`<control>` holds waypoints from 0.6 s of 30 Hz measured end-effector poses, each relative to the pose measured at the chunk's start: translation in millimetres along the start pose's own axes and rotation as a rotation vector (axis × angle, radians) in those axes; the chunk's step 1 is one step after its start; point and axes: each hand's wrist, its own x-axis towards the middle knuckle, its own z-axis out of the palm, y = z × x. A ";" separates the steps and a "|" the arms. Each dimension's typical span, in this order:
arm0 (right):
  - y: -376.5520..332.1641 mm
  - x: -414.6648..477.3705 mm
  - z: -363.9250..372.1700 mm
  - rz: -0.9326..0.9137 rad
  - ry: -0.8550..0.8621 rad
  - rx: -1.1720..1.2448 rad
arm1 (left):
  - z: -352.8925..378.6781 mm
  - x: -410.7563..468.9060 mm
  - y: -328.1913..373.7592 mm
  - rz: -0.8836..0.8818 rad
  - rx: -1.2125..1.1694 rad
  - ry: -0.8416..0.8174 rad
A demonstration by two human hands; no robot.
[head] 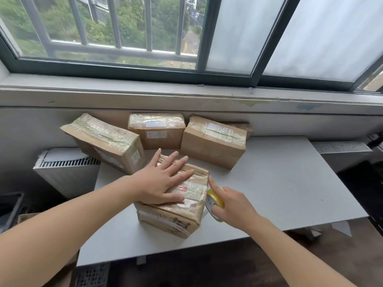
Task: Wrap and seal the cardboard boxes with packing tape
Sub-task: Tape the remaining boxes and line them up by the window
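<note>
Box [186,204] sits at the desk's [279,183] front, left hand [163,179] spread flat on top, right hand [232,206] gripping the tape roll [215,198] at its right side, forefinger out; best to pull taut and rub the tape flat.

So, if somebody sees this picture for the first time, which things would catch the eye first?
First the two hands in the middle: the left hand lies flat on top of the near taped box, while the right hand holds a yellow tape roll at the box's right side. Behind them, three other taped boxes stand at the back of the grey table, under a large barred window.
</note>
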 end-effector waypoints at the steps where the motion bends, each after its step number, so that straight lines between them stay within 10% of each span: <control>1: 0.6 -0.1 -0.7 0.011 0.000 0.001 | -2.2 2.5 3.0 0.003 0.008 0.001; 18: -11.9 5.7 -46.6 -0.057 0.109 0.163 | -28.1 20.1 59.5 -0.300 -0.453 0.165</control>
